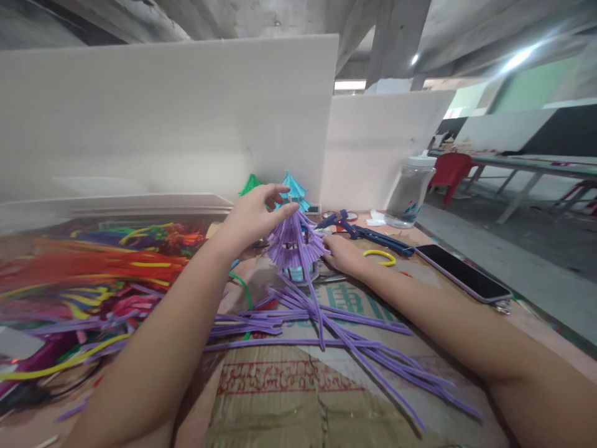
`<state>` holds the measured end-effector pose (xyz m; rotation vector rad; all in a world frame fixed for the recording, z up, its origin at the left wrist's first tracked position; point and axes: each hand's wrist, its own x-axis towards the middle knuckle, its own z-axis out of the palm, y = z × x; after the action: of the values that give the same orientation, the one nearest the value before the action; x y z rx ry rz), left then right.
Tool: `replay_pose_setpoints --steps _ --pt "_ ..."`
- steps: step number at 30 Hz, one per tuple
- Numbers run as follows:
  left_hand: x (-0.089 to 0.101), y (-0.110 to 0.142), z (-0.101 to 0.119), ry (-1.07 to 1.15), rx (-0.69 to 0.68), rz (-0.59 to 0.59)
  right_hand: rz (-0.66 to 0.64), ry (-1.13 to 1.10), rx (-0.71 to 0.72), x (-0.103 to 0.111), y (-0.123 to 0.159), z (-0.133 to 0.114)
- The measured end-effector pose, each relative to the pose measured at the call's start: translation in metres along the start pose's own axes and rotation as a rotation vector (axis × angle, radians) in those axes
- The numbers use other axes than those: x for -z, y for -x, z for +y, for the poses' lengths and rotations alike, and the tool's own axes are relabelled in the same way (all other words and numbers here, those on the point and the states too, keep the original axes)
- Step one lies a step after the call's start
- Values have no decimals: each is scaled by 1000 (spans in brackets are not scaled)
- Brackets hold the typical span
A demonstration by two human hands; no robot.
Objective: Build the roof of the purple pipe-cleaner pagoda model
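Note:
A small tiered pagoda model [298,246] covered in purple pipe cleaners stands upright on the cardboard in front of me. My left hand [254,214] is at its peak, with thumb and fingers apart on either side of the tip. At the model's right side, my right hand [344,254] grips the edge of the lower roof; its fingertips are partly hidden. One long purple pipe cleaner [313,292] hangs down the front from the upper roof. Loose purple pipe cleaners [373,350] lie spread across the cardboard nearer to me.
Behind stand a blue roofed model [293,186] and a green one [250,182]. To the right are a glue gun [338,219], a yellow ring [380,256], a phone [461,272] and a water bottle [409,193]. Coloured pipe cleaners [97,264] pile up at left. A white board [186,118] rises behind.

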<state>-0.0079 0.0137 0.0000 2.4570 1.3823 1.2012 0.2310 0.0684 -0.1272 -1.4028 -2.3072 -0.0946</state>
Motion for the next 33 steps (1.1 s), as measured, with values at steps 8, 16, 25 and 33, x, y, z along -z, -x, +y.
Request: replay_pose_setpoints --steps 8,16,25,33 --pt "-4 -1 -4 55 27 -108 511 -115 57 75 -1 -15" --pt "-4 0 5 79 -44 -101 436 69 685 83 9 -41" --pt "-5 2 8 105 -61 -120 477 131 645 77 13 -47" --pt "-4 2 7 103 -49 -129 376 -748 326 104 22 -70"
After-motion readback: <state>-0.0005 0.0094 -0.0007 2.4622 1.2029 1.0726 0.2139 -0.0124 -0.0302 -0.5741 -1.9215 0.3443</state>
